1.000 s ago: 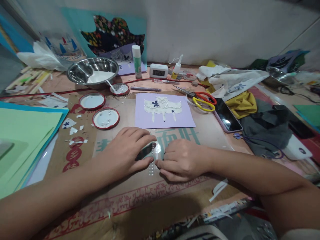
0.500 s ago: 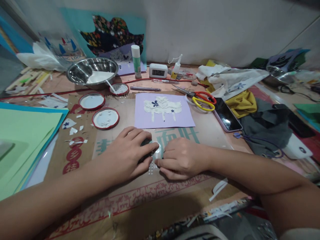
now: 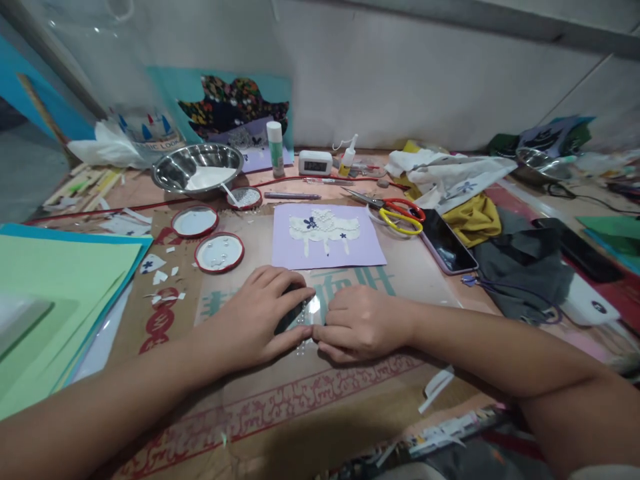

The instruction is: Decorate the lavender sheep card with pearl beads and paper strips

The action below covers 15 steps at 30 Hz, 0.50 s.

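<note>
Your left hand [image 3: 255,320] lies low with thumb and forefinger standing apart around the strip of pearl beads [image 3: 303,347], the thumb across part of it. Your right hand [image 3: 363,323] is just beside, fingers curled in; you can't tell what they hold. The beads sit between your hands on the printed sheet [image 3: 280,377], nearer you than the purple card [image 3: 363,255] with its beaded white cutout [image 3: 325,230]
</note>
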Tool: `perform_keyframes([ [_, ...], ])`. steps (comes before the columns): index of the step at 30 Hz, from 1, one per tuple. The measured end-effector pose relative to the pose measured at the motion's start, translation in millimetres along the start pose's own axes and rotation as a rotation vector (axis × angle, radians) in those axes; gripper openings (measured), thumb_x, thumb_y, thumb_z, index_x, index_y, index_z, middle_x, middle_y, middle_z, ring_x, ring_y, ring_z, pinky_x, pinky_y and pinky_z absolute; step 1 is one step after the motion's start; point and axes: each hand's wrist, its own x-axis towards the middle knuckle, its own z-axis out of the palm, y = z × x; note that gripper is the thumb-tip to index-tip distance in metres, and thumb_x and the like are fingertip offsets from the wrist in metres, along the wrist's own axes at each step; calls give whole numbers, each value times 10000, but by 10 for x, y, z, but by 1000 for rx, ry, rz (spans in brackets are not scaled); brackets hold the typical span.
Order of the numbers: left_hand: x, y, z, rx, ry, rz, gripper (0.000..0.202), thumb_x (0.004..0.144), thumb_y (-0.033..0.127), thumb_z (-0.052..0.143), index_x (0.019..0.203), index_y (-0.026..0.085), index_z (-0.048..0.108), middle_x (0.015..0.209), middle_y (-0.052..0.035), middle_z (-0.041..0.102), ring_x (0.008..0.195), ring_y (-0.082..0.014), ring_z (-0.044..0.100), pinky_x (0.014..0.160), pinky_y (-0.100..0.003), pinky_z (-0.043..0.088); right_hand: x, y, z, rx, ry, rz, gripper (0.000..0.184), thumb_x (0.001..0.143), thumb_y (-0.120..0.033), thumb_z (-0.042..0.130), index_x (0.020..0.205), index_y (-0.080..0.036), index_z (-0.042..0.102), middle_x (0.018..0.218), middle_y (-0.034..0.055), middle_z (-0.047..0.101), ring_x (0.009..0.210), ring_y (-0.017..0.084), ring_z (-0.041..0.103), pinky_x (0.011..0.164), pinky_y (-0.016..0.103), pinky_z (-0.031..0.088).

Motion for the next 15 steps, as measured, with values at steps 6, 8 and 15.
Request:
perform_keyframes([
  [6,-24,-23,20,-13,0,-49,507,930,474,599,1320,151,581,1260,-144,593,1157,-308,524,1009,-491,416,11,9,26,16,48,6,268,945,-279,520,725,-197,648,559,-29,594,505,144,493,520,323,347],
  [8,-20,-33,23,-10,-1,-79,534,908,492,629,1325,161,583,1264,-139,595,1167,-312,524,1012,-496,421,11,12,20,15,77,13,293,944,-277,518,681,-205,625,550,-28,585,504,142,480,518,323,320],
  [15,12,-31,32,-7,-10,-98,470,866,432,698,1248,165,640,1207,-119,635,1122,-298,563,994,-475,448,-2,81,19,53,118,473,279,981,-306,515,767,-177,641,661,25,649,628,149,542,626,295,352],
])
